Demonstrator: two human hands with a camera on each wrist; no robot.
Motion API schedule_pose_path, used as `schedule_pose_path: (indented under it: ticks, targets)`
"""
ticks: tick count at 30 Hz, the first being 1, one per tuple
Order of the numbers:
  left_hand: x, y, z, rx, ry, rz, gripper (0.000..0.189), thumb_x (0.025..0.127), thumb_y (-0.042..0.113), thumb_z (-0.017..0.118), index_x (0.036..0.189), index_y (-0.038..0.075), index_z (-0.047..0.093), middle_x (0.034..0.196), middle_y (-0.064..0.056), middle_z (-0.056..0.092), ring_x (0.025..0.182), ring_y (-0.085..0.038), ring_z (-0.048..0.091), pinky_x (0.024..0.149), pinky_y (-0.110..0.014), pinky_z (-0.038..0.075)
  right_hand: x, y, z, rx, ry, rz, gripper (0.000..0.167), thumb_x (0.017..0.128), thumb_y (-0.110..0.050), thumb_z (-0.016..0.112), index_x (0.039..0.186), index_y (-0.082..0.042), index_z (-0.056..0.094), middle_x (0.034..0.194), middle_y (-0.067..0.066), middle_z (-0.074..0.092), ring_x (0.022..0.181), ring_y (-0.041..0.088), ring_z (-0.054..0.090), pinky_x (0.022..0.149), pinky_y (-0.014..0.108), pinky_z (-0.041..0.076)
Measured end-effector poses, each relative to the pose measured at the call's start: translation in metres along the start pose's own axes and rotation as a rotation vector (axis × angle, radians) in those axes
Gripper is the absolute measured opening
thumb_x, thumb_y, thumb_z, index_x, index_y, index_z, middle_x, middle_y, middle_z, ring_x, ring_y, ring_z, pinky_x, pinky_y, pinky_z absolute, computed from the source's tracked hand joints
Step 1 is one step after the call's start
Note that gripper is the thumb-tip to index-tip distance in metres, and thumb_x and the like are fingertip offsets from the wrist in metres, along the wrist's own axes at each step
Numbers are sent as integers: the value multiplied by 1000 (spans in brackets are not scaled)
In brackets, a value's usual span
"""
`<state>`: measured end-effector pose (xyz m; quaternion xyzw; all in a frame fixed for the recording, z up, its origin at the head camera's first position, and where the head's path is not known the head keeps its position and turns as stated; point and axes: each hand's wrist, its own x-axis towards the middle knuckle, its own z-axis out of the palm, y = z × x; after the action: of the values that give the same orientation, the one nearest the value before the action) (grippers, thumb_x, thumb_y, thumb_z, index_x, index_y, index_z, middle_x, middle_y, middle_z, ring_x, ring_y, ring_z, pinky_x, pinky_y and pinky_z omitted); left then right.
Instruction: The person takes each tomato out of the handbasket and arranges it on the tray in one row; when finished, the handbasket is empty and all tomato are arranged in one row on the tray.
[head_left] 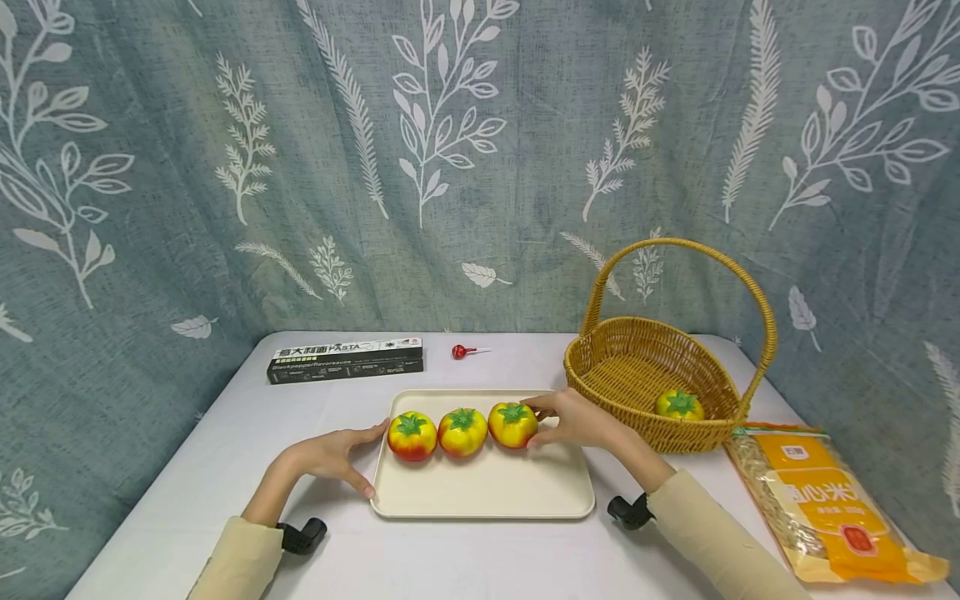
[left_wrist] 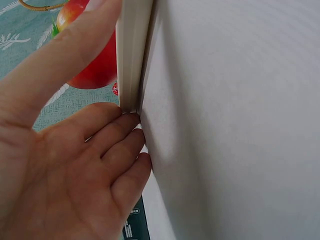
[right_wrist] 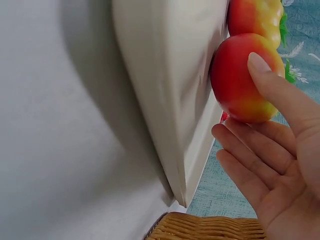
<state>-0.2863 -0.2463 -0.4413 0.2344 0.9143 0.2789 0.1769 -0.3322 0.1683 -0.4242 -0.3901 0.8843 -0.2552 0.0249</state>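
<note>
Three red-and-yellow toy tomatoes with green leafy tops stand in a row on a cream tray [head_left: 480, 496]: the left tomato [head_left: 412, 437], the middle tomato [head_left: 462, 432] and the right tomato [head_left: 513, 425]. My right hand [head_left: 573, 419] holds the right tomato [right_wrist: 242, 80] from its right side, thumb on one side and fingertips on the other. At the tray's left edge, my left hand [head_left: 326, 457] touches the rim [left_wrist: 131, 55] with fingers fairly straight and thumb spread apart. Another tomato [head_left: 679, 406] lies inside the wicker basket [head_left: 637, 367].
Behind the tray are a black-and-white pasta box [head_left: 345, 360] at left and a red lollipop [head_left: 460, 352]. The tall-handled basket stands back right. A yellow food packet [head_left: 832, 504] lies in front of it. A patterned curtain [head_left: 480, 167] hangs behind the white table [head_left: 450, 558].
</note>
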Motion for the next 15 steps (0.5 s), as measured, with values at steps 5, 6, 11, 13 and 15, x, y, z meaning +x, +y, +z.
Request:
schedule_pose_path:
  ticks: [5,6,11,13,15]
  targets:
    - [-1,2,-1,0,-1,0,109,66,33,88,151,2,27,151,-24,30,138,-45,27,111,-59,21,-2,-2,0,11,-2,6,59,78,-26,80,124,5,61,114,16,68,96,27,68,83,37,56]
    - [-1,2,-1,0,-1,-1,109,66,33,88,151,2,27,151,-24,30,138,-45,27,111,-59,21,-2,-2,1,13,-3,0,58,79,-26,80,124,5,61,113,16,68,95,27,69,83,37,56]
    - [-1,3,0,3,1,-16,109,66,33,88,151,2,28,151,-24,31,138,-44,27,112,-58,21,-1,-3,4,23,-11,-21,55,81,-25,79,124,5,61,115,17,67,94,27,69,83,39,56]
    - [-1,3,0,6,1,-21,109,66,34,88,151,2,28,151,-24,32,138,-44,28,112,-58,21,-1,-4,5,17,-13,-20,56,81,-25,79,125,5,61,117,17,66,94,26,69,83,38,56]
    - [-1,3,0,6,2,-25,108,66,34,89,150,2,29,151,-23,32,138,-44,28,112,-59,21,-1,-5,6,9,-14,-21,57,81,-25,78,126,5,60,119,18,65,94,26,69,83,39,56]
